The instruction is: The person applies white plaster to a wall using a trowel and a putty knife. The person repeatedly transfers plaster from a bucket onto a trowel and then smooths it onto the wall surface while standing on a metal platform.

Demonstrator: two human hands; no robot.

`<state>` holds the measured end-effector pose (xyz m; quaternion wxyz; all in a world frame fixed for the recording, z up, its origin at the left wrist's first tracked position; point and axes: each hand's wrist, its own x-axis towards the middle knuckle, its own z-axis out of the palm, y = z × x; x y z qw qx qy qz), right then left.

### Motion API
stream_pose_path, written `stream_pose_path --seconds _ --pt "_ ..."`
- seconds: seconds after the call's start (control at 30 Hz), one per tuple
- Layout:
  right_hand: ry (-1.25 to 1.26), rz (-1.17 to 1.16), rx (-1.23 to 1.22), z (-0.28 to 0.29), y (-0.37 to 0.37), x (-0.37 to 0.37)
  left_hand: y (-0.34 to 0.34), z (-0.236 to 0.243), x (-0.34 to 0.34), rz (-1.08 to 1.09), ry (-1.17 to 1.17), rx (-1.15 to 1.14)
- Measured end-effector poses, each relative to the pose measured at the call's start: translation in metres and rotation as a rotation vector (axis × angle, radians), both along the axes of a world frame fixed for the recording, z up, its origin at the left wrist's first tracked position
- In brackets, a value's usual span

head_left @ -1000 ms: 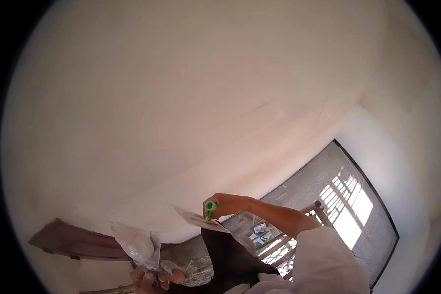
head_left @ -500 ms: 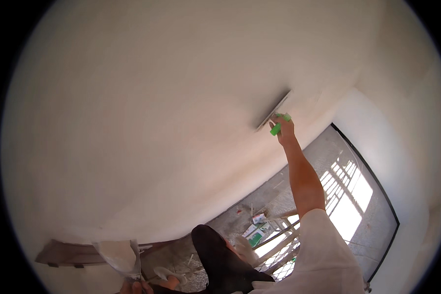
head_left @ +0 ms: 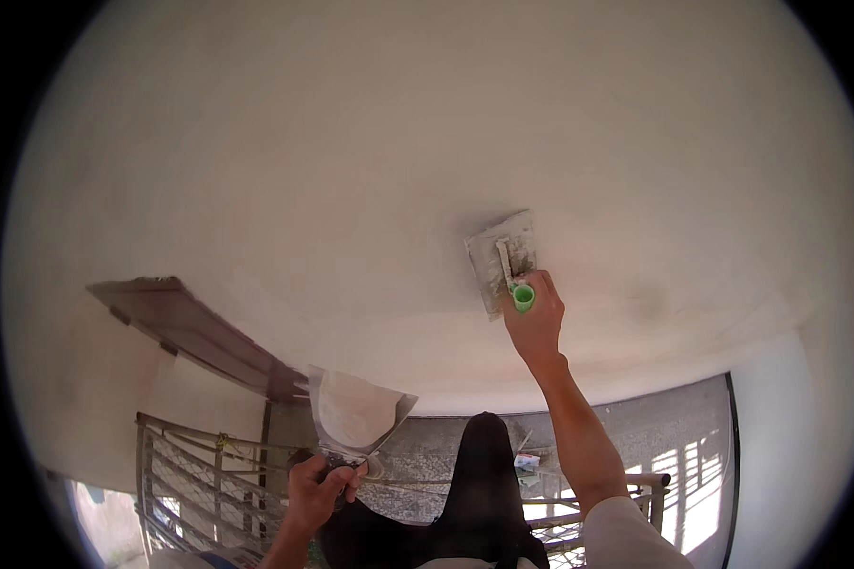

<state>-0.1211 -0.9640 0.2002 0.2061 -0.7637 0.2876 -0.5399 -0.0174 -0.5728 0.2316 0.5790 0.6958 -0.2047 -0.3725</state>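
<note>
Trowel (head_left: 491,270) has turned since half a second ago: edge-on then, handle side facing the camera now, and the left hand (head_left: 321,488) shows higher in frame. Right hand (head_left: 538,318) clenched round the trowel's green handle (head_left: 524,299); blade at the wall (head_left: 351,190), well above its lower edge, contact can't be told. Left hand grasps a broad putty knife (head_left: 398,417), white putty (head_left: 354,408) on its blade, near the brown panel (head_left: 199,327). Person's knee (head_left: 485,446) between the hands.

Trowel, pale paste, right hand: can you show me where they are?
Plastering trowel (head_left: 488,265): head view, on its blade.
Pale paste (head_left: 354,410): head view, middle of its patch.
Right hand (head_left: 536,322): head view, back of the hand.
</note>
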Motion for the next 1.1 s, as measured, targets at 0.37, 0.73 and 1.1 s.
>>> stream_pose_path --seconds 0.37,0.73,1.1 --pt "0.463 0.461 0.078 0.032 0.161 0.251 0.086 0.056 0.010 0.135 -0.197 0.029" --pt "0.148 1.467 1.431 0.041 0.159 0.089 0.114 0.013 0.012 -0.172 0.486 -0.382" --pt "0.406 1.534 1.227 0.086 0.174 0.018 0.098 0.018 0.058 0.135 -0.155 -0.107"
